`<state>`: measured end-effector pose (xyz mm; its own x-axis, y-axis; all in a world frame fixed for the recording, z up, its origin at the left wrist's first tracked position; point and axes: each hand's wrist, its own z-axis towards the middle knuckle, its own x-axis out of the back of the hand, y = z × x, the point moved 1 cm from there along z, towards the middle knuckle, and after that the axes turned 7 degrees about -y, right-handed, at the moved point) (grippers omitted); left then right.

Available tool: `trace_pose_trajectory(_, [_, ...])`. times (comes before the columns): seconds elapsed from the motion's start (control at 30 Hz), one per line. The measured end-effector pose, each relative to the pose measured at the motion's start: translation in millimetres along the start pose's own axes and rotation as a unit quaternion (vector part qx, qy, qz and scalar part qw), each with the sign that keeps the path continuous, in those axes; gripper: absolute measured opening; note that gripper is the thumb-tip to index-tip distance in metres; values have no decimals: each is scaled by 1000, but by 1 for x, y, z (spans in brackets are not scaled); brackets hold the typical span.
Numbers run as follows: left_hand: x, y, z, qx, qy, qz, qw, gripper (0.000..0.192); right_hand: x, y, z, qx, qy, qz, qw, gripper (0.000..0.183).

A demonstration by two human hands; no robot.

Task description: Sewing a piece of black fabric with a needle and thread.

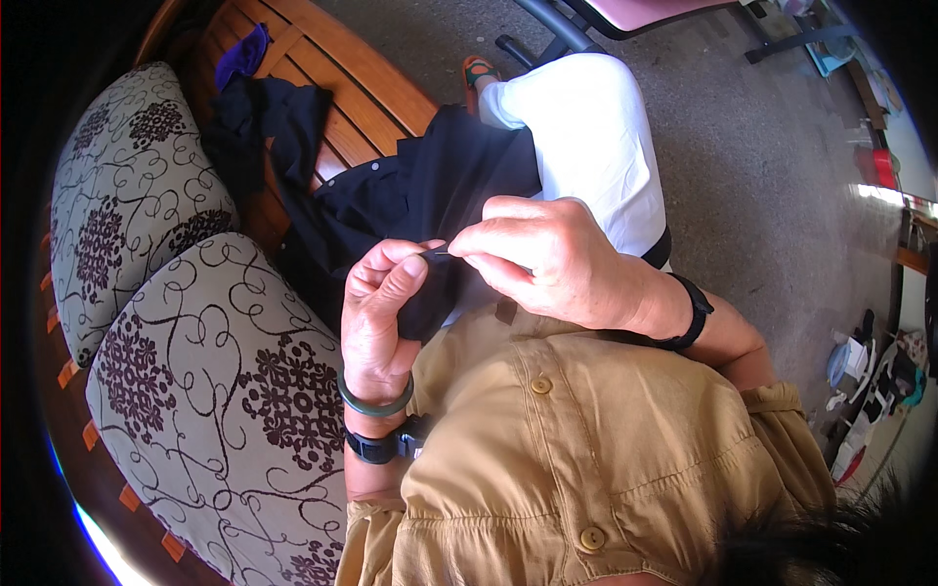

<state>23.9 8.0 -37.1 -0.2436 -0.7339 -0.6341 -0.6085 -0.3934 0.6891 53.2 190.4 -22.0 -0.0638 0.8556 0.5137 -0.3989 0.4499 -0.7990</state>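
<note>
My left hand [377, 315] pinches a fold of a black garment [469, 165] between thumb and fingers. Facing it, my right hand [553, 256] has its thumb and fingertips closed on a thin needle [441, 253], whose bare length lies against the dark cloth at the left thumb tip. Whether the needle passes through the cloth is too small to tell. The garment spreads over my lap and onto the bench, with small light snap buttons [375, 166] along one edge. Most of the right fingertips are hidden behind that hand.
I sit on a slatted wooden bench [352, 51] beside two patterned cushions [205, 351] [139, 183]. More black cloth [275, 124] and a purple cloth item [242, 57] lie on it. A pink-topped table [645, 11] with metal legs stands ahead. Assorted items [872, 373] lie at right.
</note>
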Motion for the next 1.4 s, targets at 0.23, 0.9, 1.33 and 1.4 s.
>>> trace_pose_trajectory(0.23, [1,0,0,2,-3,-5,1000,5,1,0,-1,3,-11,-4,1000,14])
trace_pose_trajectory(0.9, [2,0,-1,-4,-3,11,1000,5,4,0,-2,10,-33,-21,999,18])
trace_pose_trajectory(1.33, [4,-3,-6,-29,21,93,995,9,-1,-2,-2,-10,-43,-40,998,4])
trace_pose_trajectory(1.4, [4,-4,-6,-35,15,94,995,10,-3,-1,-2,-13,-42,-39,998,4])
